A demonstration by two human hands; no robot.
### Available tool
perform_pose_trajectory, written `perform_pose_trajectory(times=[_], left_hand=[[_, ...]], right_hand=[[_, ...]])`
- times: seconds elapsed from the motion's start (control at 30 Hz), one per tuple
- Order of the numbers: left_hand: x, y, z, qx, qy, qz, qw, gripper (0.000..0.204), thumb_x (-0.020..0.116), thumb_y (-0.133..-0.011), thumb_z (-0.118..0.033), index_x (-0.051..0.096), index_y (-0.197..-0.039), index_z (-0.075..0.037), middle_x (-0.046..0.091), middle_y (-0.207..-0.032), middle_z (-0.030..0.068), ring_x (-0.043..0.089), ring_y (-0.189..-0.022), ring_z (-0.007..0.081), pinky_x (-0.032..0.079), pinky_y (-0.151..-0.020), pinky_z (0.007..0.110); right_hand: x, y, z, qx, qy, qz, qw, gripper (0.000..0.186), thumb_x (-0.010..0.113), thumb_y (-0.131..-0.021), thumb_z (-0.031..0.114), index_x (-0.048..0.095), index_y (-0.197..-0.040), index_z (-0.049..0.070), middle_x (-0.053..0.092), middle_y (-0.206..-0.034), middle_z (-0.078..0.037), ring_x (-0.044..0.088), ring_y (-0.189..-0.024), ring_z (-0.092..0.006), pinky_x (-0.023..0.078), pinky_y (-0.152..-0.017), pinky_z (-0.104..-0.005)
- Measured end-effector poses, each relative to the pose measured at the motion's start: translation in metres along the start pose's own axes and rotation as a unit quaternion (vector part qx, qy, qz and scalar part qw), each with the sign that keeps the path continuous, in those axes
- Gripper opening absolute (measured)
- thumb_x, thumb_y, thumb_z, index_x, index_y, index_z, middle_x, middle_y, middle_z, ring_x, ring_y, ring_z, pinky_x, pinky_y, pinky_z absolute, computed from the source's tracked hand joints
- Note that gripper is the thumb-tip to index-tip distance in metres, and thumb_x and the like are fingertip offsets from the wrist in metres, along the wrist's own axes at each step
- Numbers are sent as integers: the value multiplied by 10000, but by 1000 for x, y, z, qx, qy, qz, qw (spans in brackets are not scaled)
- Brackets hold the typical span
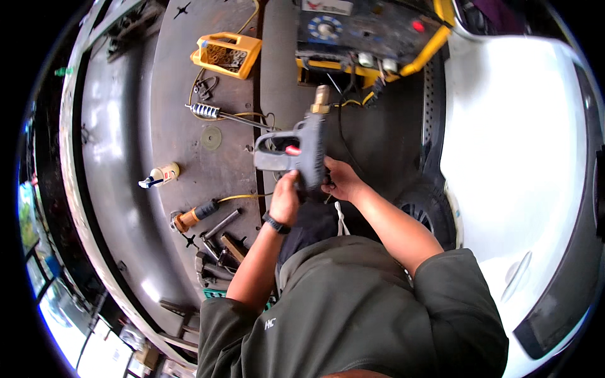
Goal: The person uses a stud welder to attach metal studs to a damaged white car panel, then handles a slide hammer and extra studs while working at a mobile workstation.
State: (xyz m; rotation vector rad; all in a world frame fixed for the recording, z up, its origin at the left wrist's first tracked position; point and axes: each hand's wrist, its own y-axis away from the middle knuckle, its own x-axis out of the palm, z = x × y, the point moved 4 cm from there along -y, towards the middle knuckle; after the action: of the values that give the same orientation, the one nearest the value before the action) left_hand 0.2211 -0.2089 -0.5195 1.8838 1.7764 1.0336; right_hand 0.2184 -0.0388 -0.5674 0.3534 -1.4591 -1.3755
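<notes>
The person held a grey spray gun (301, 151) up in front of the chest, above the right part of the dark metal table (126, 164). Its brass nozzle (321, 99) pointed to the far side, toward a machine (365, 31) with a round blue dial and a red light, framed by yellow bars. A small red catch showed inside the gun's trigger guard.

The left hand (285, 200) closed its grip around the lower end of the gun's handle from the near side, thumb up along the grey body. A dark watch or band sat on that wrist. The right hand (340, 179) gripped the same handle from the right, its fingers wrapped behind it, so both hands were closed on the gun and touched each other's side of it.

On the table, to the left of the hands, lay several loose things. A yellow plastic basket (225, 55) stood at the far side with small metal parts in it. Nearer was a metal coil spring fitting (205, 111) on a thin rod, and just beyond it a flat round disc (211, 138). Further left lay a small cream-coloured bottle (162, 174) on its side. A tool with an orange and black handle (195, 215) lay near the left forearm, with a few dark metal bars and pieces (220, 242) just nearer than it.

To the right stood a white car (517, 157), with one black tyre (428, 211) just beside the right forearm. The person wore a dark green short-sleeved top (353, 309).
</notes>
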Motion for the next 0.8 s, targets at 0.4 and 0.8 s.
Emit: perform_pose_trajectory(times=[0.4,0.8], left_hand=[[185,197,9,146,-322,466,811,296,527,-951,-104,644,-1132,99,685,-1102,237,655,-1041,284,495,-948,382],[279,158,74,-150,-115,596,780,410,466,-1027,-350,553,-1263,-26,631,-1270,130,628,-1119,223,496,-972,367]], right_hand=[[-108,181,-76,-102,-398,328,851,310,596,-993,261,563,-1111,-24,536,-859,-44,518,-777,-133,410,-676,-250],[-118,314,-88,-586,-86,-99,799,281,683,-953,276,626,-1125,61,661,-1070,-97,649,-1017,-212,506,-903,-352]])
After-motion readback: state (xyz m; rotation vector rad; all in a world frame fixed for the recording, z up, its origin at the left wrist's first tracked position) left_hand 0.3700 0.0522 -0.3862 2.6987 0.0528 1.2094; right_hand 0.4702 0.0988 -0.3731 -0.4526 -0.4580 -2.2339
